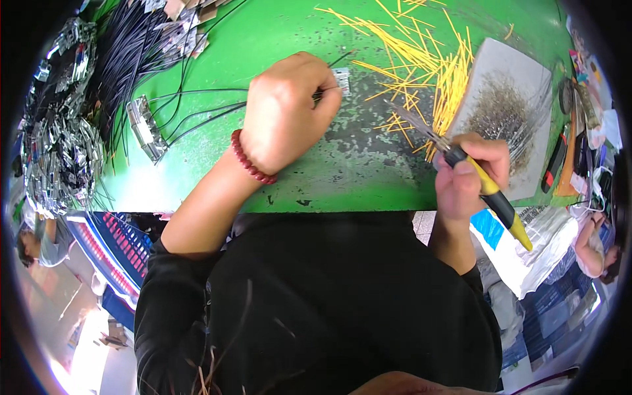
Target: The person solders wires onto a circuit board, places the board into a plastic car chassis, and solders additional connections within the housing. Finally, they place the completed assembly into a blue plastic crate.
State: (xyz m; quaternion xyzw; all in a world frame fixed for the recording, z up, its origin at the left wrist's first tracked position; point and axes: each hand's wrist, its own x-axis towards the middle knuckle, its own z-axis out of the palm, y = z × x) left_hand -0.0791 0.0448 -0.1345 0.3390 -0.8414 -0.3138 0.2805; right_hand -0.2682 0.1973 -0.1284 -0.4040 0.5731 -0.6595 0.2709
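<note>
My left hand (286, 108), a red bead bracelet at its wrist, is closed over thin black wires (217, 110) on the green table. Its fingertips are mostly hidden beneath the hand. A small silver plate-like part (342, 81) with holes shows just past the fingers; whether they touch it I cannot tell. The wires run left toward a silver metal bracket (146, 128) lying on the table. My right hand (471, 174) grips a soldering iron (490, 187) by its yellow-and-black handle. The iron's tip points up and left, above several thin yellow tubes or wires (421, 72).
A grey slab (534, 82) with dark metallic residue lies at the right, beside hand tools (559, 155). Shiny metal parts (62, 138) are heaped at the far left, near a bundle of black wires (125, 56). Other people (596, 247) appear at both rims.
</note>
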